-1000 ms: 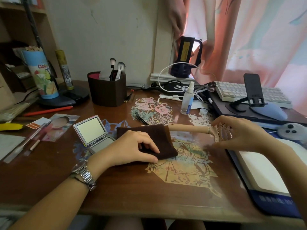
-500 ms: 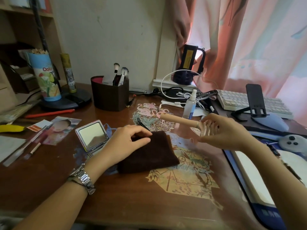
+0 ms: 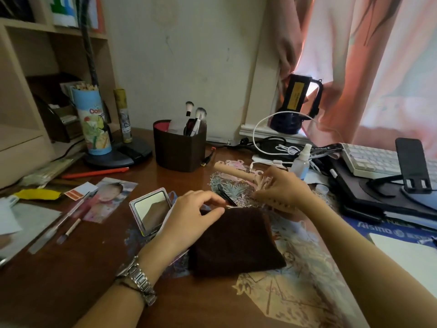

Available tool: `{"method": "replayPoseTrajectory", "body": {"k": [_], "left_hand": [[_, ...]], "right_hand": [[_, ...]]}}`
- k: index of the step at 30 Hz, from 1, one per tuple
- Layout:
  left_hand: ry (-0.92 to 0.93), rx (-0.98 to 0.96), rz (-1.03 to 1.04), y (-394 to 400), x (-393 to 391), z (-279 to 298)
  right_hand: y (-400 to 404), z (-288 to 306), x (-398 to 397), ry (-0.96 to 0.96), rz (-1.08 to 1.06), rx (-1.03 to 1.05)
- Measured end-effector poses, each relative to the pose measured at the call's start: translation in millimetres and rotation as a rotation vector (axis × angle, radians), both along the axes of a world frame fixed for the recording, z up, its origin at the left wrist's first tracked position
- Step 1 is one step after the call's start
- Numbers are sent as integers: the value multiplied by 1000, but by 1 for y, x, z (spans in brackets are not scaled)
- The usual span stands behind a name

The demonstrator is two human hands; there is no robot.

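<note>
Your left hand point(image 3: 192, 218) has slid up to pinch the far edge of the brown pouch point(image 3: 236, 245), middle of the tabletop point(image 3: 71, 275). Your right hand point(image 3: 286, 190) (clamped round the wooden brush point(image 3: 233, 172)) has swung it beside that edge, so bagging's probably next.

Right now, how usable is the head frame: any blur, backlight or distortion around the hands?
Head view: curtain backlights the scene, pink and bright; right hand and hairbrush slightly smeared; brown cloth near-black, little texture; left hand sharp; wide-angle bends the shelf edges.
</note>
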State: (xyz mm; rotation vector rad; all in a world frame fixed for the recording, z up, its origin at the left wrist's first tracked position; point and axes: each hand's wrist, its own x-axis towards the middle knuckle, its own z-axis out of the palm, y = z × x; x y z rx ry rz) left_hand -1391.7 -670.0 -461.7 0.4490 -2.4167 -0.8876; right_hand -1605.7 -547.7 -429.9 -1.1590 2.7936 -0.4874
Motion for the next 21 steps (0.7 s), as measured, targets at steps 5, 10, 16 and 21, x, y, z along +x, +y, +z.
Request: {"method": "replayPoseTrajectory", "body": {"k": [5,10,16,21], "left_hand": [[10,-4,11,-4,-2,-4],[37,23,22,-7,-2,-6],[18,29,34,-8,-1,-6],[32,75,18,-6,-1,-5]], "right_hand": [[-10,-9,-1,65,-61,20],[-10,-12,1,136,-51,48],[-13,-6,-4,129,-11,-6],[-25,10,14,207,191,-202]]}}
